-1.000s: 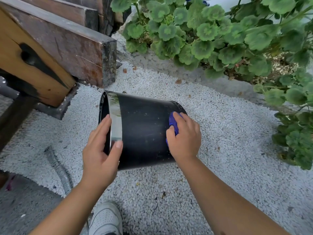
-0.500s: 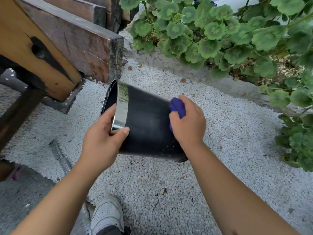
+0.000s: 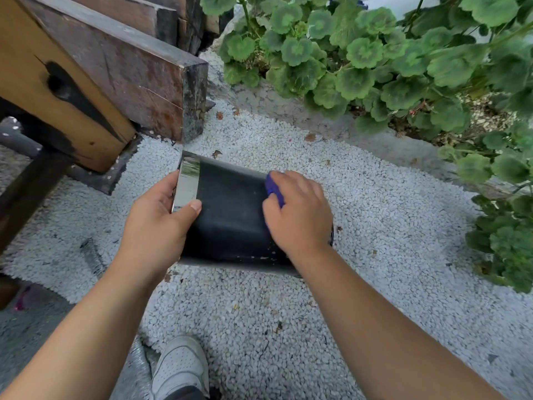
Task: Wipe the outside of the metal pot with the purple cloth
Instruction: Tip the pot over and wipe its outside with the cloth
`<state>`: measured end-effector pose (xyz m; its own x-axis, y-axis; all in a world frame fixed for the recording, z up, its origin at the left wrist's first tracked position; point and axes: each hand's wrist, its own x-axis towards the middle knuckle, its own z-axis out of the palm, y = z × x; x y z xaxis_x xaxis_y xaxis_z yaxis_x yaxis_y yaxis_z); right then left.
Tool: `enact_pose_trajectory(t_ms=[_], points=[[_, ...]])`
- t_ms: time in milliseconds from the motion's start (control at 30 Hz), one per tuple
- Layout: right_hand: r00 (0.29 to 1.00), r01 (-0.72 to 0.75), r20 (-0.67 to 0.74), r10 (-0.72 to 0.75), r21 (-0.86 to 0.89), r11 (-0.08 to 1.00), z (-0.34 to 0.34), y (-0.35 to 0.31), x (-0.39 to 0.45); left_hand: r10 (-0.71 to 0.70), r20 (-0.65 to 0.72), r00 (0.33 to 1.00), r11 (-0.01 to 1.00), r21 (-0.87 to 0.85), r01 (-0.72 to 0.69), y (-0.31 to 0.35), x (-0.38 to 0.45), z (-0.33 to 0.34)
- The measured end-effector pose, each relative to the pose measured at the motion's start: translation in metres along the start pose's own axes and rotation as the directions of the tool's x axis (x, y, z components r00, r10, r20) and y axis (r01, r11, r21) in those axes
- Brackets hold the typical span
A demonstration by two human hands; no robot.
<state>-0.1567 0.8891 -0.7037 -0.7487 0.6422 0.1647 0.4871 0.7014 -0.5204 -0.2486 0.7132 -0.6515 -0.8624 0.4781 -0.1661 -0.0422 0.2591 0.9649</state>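
Note:
A black metal pot (image 3: 230, 215) with a shiny rim band is held on its side above white gravel, its mouth facing left. My left hand (image 3: 158, 217) grips the rim, thumb lying across the shiny band. My right hand (image 3: 300, 212) presses a purple cloth (image 3: 274, 189) against the pot's outer wall near its base end. Only a small fold of the cloth shows between my fingers and the pot. The base of the pot is hidden behind my right hand.
White gravel ground (image 3: 375, 226) lies below. Heavy wooden beams (image 3: 115, 67) stand at the upper left, and leafy green plants (image 3: 375, 62) fill the upper right. A white shoe (image 3: 180, 368) and a ribbed grey hose (image 3: 92, 256) are near the bottom left.
The pot has turned so its opening no longer faces me and its side lies flatter. My right hand with the cloth has slid along the wall near the base.

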Motion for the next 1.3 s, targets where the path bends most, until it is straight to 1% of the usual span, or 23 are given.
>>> enact_pose_trajectory(t_ms=[100, 167, 200, 233, 267, 300, 333, 367, 433, 500, 567, 600, 667, 733, 767, 800, 867, 933, 967, 1033, 1100, 1233, 1300], points=[[0.993, -0.107, 0.043, 0.108, -0.021, 0.994, -0.002, 0.03, 0.007, 0.026, -0.109, 0.994, 1.0, 0.011, -0.025, -0.006, -0.002, 0.003], [0.988, -0.151, 0.031, 0.152, -0.016, 0.988, -0.001, 0.041, 0.007, 0.081, -0.095, 0.992, 0.995, -0.042, -0.085, -0.01, -0.008, -0.001], [0.986, -0.164, 0.022, 0.165, -0.012, 0.986, 0.0, 0.043, 0.006, 0.129, -0.043, 0.991, 0.992, 0.007, -0.129, -0.014, -0.014, -0.005], [0.985, -0.172, 0.015, 0.173, -0.011, 0.985, 0.0, 0.045, 0.006, 0.181, 0.031, 0.983, 0.974, 0.135, -0.183, -0.018, -0.021, -0.009], [0.984, -0.177, 0.011, 0.177, -0.008, 0.984, 0.001, 0.045, 0.006, 0.229, 0.105, 0.968, 0.916, 0.314, -0.251, -0.024, -0.03, -0.012], [0.984, -0.176, 0.012, 0.176, -0.007, 0.984, 0.001, 0.045, 0.006, 0.273, 0.163, 0.948, 0.823, 0.47, -0.318, -0.032, -0.037, -0.015], [0.985, -0.169, 0.018, 0.169, -0.01, 0.986, 0.001, 0.045, 0.006, 0.282, 0.189, 0.941, 0.758, 0.557, -0.339, -0.038, -0.043, -0.016], [0.987, -0.158, 0.028, 0.158, -0.018, 0.987, 0.001, 0.045, 0.008, 0.267, 0.19, 0.945, 0.746, 0.581, -0.327, -0.043, -0.047, -0.016], [0.989, -0.135, 0.057, 0.137, -0.038, 0.99, -0.001, 0.045, 0.012, 0.259, 0.17, 0.951, 0.751, 0.584, -0.308, -0.047, -0.047, -0.017], [0.986, -0.15, 0.073, 0.151, -0.026, 0.988, -0.008, 0.044, 0.018, 0.246, 0.17, 0.954, 0.754, 0.585, -0.298, -0.046, -0.04, -0.02], [0.985, -0.173, 0.036, 0.171, 0.04, 0.984, -0.017, 0.035, 0.024, 0.269, 0.184, 0.946, 0.737, 0.593, -0.325, -0.044, -0.037, -0.022], [0.989, -0.146, 0.008, 0.146, 0.08, 0.986, -0.02, 0.023, 0.025, 0.28, 0.189, 0.941, 0.732, 0.593, -0.337, -0.043, -0.037, -0.021], [1.0, -0.005, -0.017, 0.008, 0.12, 0.993, -0.021, -0.012, 0.02, 0.286, 0.202, 0.937, 0.726, 0.593, -0.349, -0.04, -0.038, -0.017], [0.988, 0.156, -0.006, -0.156, 0.087, 0.984, -0.015, -0.045, 0.008, 0.305, 0.206, 0.93, 0.716, 0.594, -0.366, -0.039, -0.039, -0.013], [0.981, 0.193, 0.006, -0.194, 0.077, 0.978, -0.01, -0.053, 0.001, 0.318, 0.201, 0.927, 0.711, 0.596, -0.373, -0.04, -0.039, -0.013], [0.98, 0.195, 0.018, -0.197, 0.083, 0.977, -0.007, -0.055, -0.003, 0.326, 0.189, 0.926, 0.712, 0.596, -0.372, -0.042, -0.039, -0.013], [0.988, 0.15, 0.026, -0.153, 0.09, 0.985, -0.004, -0.043, -0.001, 0.301, 0.146, 0.942, 0.736, 0.593, -0.327, -0.047, -0.039, -0.016], [0.994, 0.094, 0.047, -0.096, 0.037, 0.995, -0.004, -0.02, 0.005, 0.243, 0.115, 0.963, 0.771, 0.58, -0.264, -0.051, -0.04, -0.018], [0.996, 0.057, 0.071, -0.057, 0.003, 0.998, -0.004, -0.004, 0.008, 0.229, 0.113, 0.967, 0.773, 0.583, -0.251, -0.05, -0.041, -0.019], [0.992, -0.041, 0.115, 0.047, -0.057, 0.998, -0.006, 0.031, 0.013, 0.225, 0.132, 0.966, 0.762, 0.594, -0.258, -0.046, -0.04, -0.016], [0.983, -0.116, 0.129, 0.128, -0.097, 0.988, -0.009, 0.059, 0.013, 0.216, 0.16, 0.963, 0.754, 0.6, -0.268, -0.042, -0.038, -0.012], [0.984, -0.119, 0.123, 0.133, -0.112, 0.986, -0.016, 0.072, 0.014, 0.214, 0.147, 0.966, 0.743, 0.617, -0.258, -0.035, -0.033, -0.004], [0.983, -0.169, 0.06, 0.173, -0.064, 0.984, -0.021, 0.074, 0.016, 0.2, 0.137, 0.97, 0.775, 0.584, -0.242, -0.031, -0.031, -0.001]])
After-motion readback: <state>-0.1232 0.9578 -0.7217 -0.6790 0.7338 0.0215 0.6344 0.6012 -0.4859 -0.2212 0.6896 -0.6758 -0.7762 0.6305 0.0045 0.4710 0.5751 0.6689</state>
